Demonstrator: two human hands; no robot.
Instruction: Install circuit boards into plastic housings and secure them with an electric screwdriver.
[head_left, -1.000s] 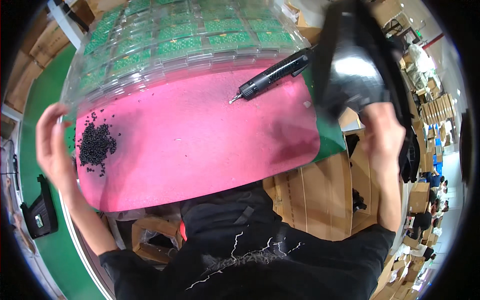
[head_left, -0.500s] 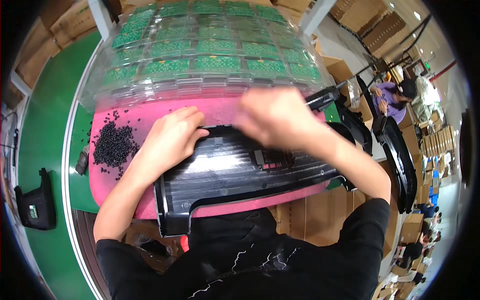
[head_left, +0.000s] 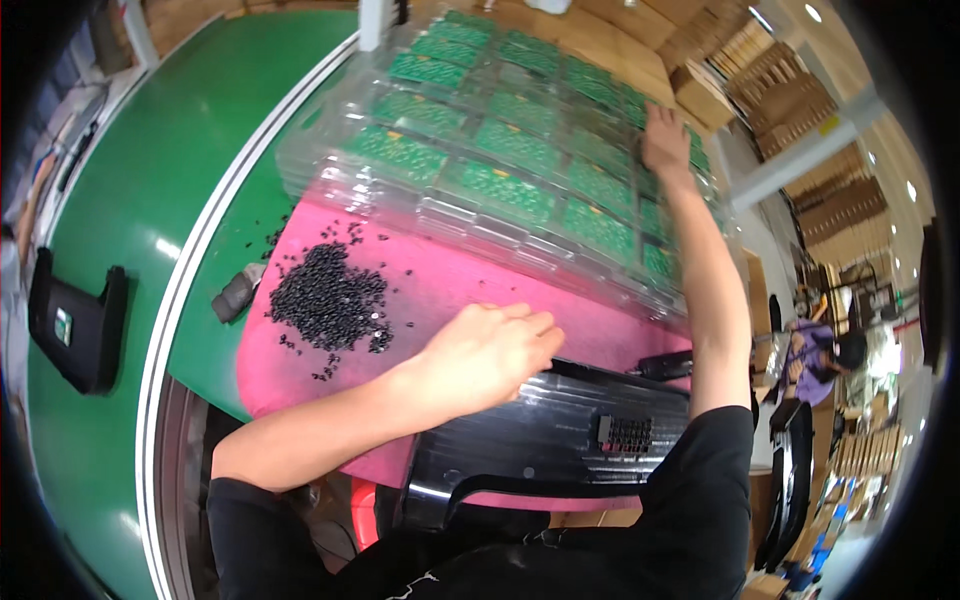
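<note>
My left hand [head_left: 495,355] is closed at the far edge of a black plastic housing [head_left: 540,440], its fingers curled and partly hidden. The housing lies hollow side up across the near side of a pink mat, with a grated opening [head_left: 625,434] towards its right. My right hand [head_left: 667,148] is stretched out to the far right of the stacked clear trays [head_left: 470,215]. Its fingers are extended and apart over green circuit boards [head_left: 508,190]; whether they touch one I cannot tell. A black power screwdriver [head_left: 665,366] lies beyond the housing, beside my right forearm.
A pile of small black parts [head_left: 330,295] is spread on the pink mat [head_left: 420,265], next to a dark grey lump [head_left: 238,292]. Another black housing [head_left: 78,320] lies on the green surface at left. More black housings [head_left: 790,480] stand at right, and a person in purple [head_left: 808,360] sits beyond.
My right hand has left the housing and reached far forward over the circuit boards. The view has swung round, and my left hand stays at the housing's far edge.
</note>
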